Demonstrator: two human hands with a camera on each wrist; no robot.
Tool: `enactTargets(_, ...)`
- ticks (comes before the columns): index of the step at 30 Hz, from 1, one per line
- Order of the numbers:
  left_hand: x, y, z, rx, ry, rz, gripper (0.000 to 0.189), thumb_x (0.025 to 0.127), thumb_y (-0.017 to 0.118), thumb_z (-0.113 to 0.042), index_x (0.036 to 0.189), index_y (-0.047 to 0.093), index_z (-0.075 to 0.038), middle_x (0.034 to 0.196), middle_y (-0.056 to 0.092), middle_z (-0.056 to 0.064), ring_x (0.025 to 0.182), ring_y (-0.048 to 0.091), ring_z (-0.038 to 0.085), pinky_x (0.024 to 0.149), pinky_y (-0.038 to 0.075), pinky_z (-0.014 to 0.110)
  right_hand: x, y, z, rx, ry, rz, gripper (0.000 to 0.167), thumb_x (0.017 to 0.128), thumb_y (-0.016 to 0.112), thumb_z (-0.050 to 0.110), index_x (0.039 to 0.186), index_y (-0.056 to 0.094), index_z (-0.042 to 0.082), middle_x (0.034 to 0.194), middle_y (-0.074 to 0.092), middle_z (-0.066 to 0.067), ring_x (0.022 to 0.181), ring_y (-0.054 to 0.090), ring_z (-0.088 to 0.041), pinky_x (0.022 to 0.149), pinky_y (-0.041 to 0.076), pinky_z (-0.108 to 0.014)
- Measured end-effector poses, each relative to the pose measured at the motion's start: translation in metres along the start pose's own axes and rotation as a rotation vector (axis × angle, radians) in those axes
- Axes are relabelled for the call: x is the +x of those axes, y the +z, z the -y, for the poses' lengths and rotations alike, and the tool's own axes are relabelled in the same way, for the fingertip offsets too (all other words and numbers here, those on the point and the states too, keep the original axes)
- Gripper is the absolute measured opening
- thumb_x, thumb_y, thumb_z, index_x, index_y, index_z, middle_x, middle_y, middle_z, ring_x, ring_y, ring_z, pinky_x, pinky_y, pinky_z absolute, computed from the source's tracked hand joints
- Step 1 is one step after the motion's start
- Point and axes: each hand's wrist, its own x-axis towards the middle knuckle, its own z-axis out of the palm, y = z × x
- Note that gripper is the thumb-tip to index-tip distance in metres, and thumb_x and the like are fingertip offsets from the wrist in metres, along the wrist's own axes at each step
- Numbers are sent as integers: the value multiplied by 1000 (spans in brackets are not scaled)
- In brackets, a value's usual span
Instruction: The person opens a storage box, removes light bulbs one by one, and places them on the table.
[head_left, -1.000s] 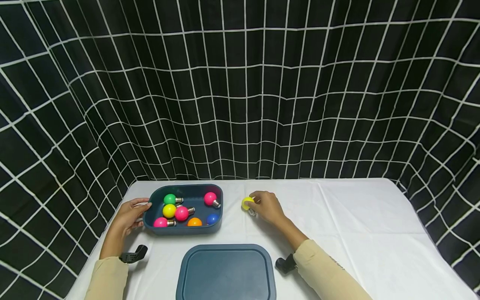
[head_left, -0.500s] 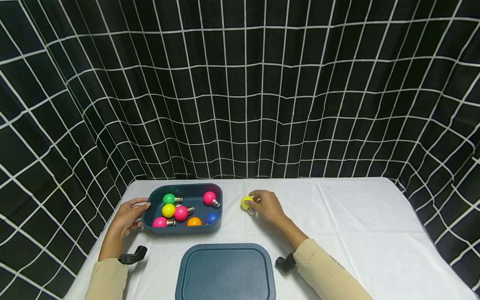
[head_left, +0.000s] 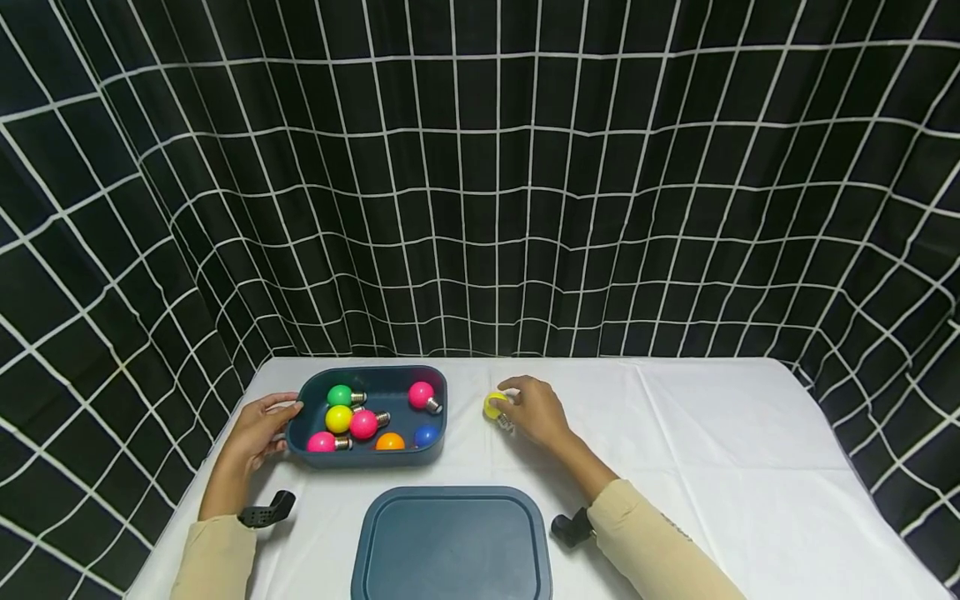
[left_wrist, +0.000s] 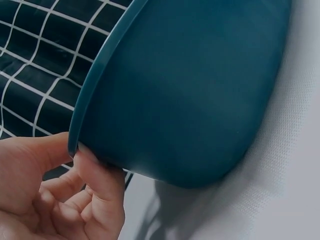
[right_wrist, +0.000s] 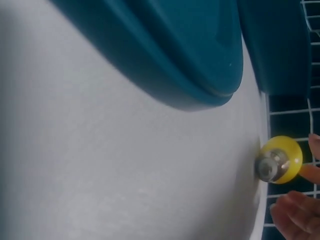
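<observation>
My left hand (head_left: 258, 433) grips the left end of a dark blue-grey plastic box (head_left: 309, 379); in the left wrist view the thumb and forefinger pinch its rim (left_wrist: 92, 85). Inside lie colored light bulbs with metal screw bases: a green one (head_left: 339, 396), a yellow one (head_left: 338, 419), several pink ones (head_left: 364, 425), an orange one (head_left: 390, 442) and a blue one (head_left: 427, 435). The front wall partly hides the lowest ones. Right of the box, my right hand (head_left: 534, 412) pinches another yellow bulb (right_wrist: 294, 155) at the white cloth, its base toward me.
A matching flat lid (head_left: 453, 542) lies in front of the box, near the front edge. White cloth (head_left: 720, 467) covers the table. A black curtain with white grid lines (head_left: 525, 192) encloses the back and sides. Both wrists carry black cameras (head_left: 268, 509).
</observation>
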Motion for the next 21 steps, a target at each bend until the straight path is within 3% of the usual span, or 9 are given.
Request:
enactTargets(7,1,-1,-3,9,-4,-6,52,103,62,-19,145,43,4,82,68,-6,57,58,5,50,52,18,-1,-5,7,2,-68,-46,31,89,80,26,110,76,3,123,68,-17,105,68,-34,90,55,-49)
enactTargets(12,2,-1,-1,-5,-4,-5,53,102,63,-19,145,43,4,81,68,-7,56,59,5,49,51,18,-2,-7,18,35,-88,-71,32,88,80,24,109,75,1,129,64,-22,124,59,-39,105,47,-52)
enactTargets(21,1,1,-1,8,-15,-11,51,102,63,-20,144,45,4,81,68,-6,57,59,5,50,51,19,-12,-6,49,107,-180,-101,29,86,83,18,108,75,0,127,66,-22,123,60,-38,108,45,-54)
